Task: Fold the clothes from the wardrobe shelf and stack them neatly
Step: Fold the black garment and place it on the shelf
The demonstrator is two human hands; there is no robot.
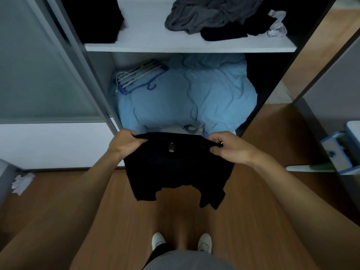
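Hands: the left hand (124, 145) and right hand (228, 148) are apart, each pinching one end of the waistband of the black shorts (175, 170). The shorts hang between the hands with the legs down.

Handling: judged light, soft and limp, with no stiffness. Keep the hold at the waistband corners, since the fabric sags wherever it is unsupported.

Count: one pair of shorts in hand. On the shelf (148, 38) beyond and above the hands lie one crumpled grey garment (206, 16), one black garment (224, 35) and one white cloth (277, 24). Beyond the left hand is one dark stack (97, 18); its item count cannot be determined.
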